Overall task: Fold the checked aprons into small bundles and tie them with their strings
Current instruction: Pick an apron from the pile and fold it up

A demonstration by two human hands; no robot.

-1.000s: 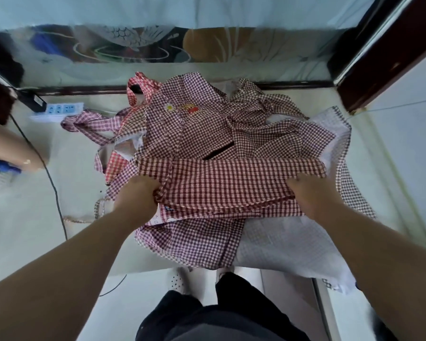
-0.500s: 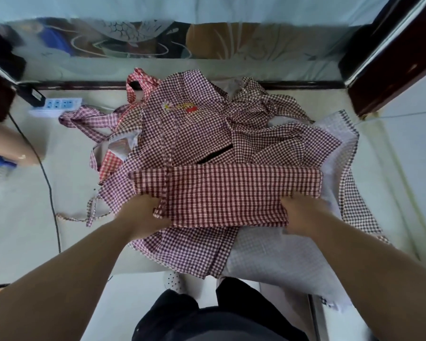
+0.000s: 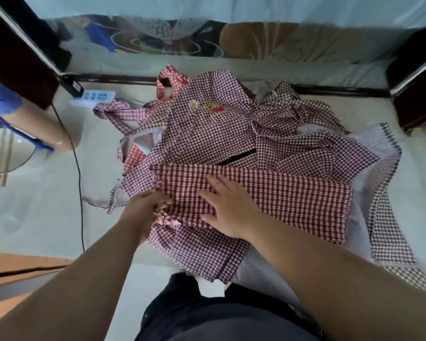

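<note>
On one apron heap (image 3: 207,134), one folded apron (image 3: 293,193); left grip (image 3: 143,210) clamped on it, right grip (image 3: 229,207) splayed flat.

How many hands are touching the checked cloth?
2. The left hand grips the left end of the folded apron. The right hand lies flat on the same apron, right beside the left hand. No other hand shows on the cloth.
</note>
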